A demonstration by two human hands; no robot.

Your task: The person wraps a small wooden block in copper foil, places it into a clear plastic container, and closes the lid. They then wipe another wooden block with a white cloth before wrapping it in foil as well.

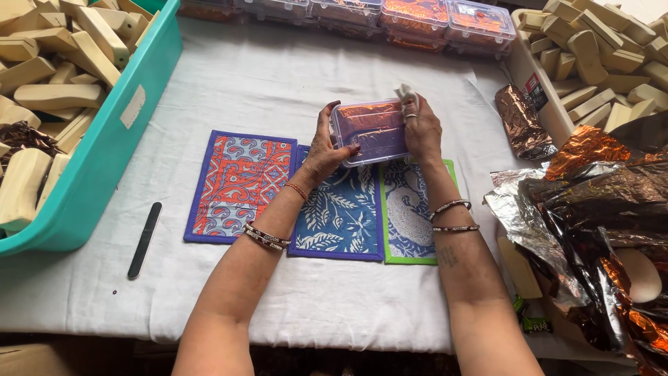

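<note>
While I watch from the head camera, I see both hands raised over the middle of the white-covered table (pixel 278 76), holding one clear plastic box (pixel 372 132) between them. Left hand (pixel 325 150): fingers curl around the box's left end, thumb on the near side, clamped on it. Right hand (pixel 420 129): fingers closed on the box's right end; a small scrap of white material (pixel 405 92) is pinched at the fingertips above the box's corner. Box: shallow, rectangular, lid on, coppery foil visible inside; it is tilted toward the camera and held above the mats, not resting on them.

Below the hands, three patterned cloth mats lie side by side, touching: an orange and blue mat (pixel 240 186) at left, a blue leaf-print mat (pixel 341 209) in the middle, a green-edged blue mat (pixel 410 216) at right.

A teal bin (pixel 104 150) of pale wooden blocks stands at the left edge; a black nail file (pixel 145 240) lies near it. Crumpled copper foil sheets (pixel 591 209) are heaped at right. More filled clear boxes (pixel 417 17) line the far edge.
</note>
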